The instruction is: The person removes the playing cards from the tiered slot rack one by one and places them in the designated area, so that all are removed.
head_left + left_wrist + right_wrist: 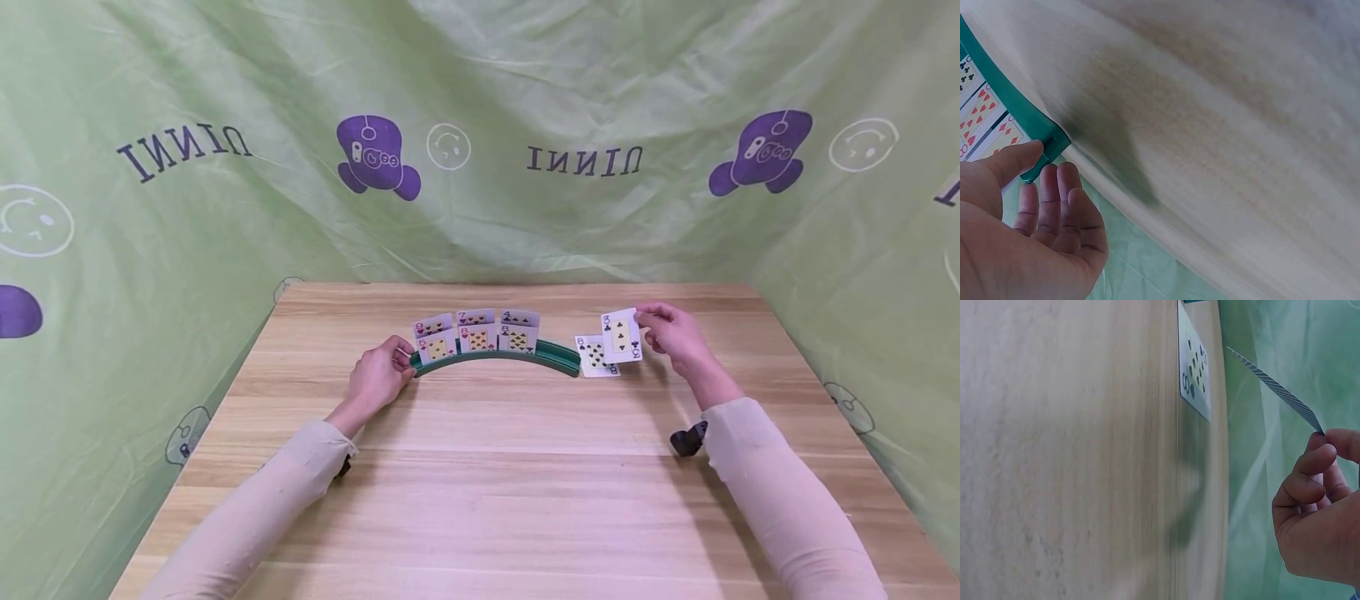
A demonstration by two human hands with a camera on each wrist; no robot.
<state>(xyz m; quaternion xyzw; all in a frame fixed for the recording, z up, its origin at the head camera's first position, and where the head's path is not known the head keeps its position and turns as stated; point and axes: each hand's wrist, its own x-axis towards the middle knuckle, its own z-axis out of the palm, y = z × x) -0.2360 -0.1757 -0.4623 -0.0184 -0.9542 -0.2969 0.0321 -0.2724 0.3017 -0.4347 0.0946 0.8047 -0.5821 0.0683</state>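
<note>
A curved green card holder (557, 357) lies on the table with playing cards standing in two rows. Its front row shows a five of diamonds (437, 347), an eight of hearts (477, 338) and a black eight (517, 339). At the holder's left end, my left hand (377, 372) pinches the green tip between thumb and fingers, clearer in the left wrist view. My right hand (672, 335) pinches a three of clubs (621, 333) by its edge, held up in the air. Behind it, partly covered, an eight of spades (594, 357) sits by the holder's right end.
Back-row cards marked nine (432, 323), seven (476, 317) and four (521, 317) stand behind the front ones. The wooden table (480, 492) meets a green printed cloth (480, 225) at the back and sides. A dark device (687, 440) sits at the right wrist.
</note>
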